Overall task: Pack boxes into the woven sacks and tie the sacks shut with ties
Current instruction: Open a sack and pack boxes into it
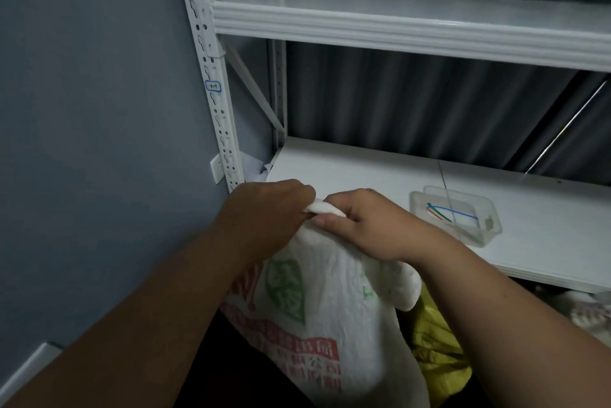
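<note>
- Both forearms reach in from the bottom edge and meet at the gathered mouth of a white woven sack (pixel 317 318), which stands low in front of the shelving unit
- Left hand (pixel 271 209) grips the bunched top of the sack from the left, its fingers curled tight around the fabric
- Right hand (pixel 367 225) grips the same bunch from the right, fingers (pixel 334 204) curled over it and the thumb pressed beneath; the two hands almost touch
- Between them a short white roll of sack cloth shows
- Below the hands the sack hangs full and creased, printed with a green leaf shape and red characters; what it holds cannot be seen
- Just right of the sack lies a crumpled yellow bag (pixel 436 348)
- Behind the hands runs the lower shelf (pixel 363 169) of a white metal rack, with another shelf (pixel 396 17) above
- On the lower shelf, to the right of the hands, sits a clear plastic tray (pixel 486 225) holding thin ties (pixel 454 212) in blue, red and green
- Grey wall stands to the left, and dark pleated curtain hangs behind the rack
</note>
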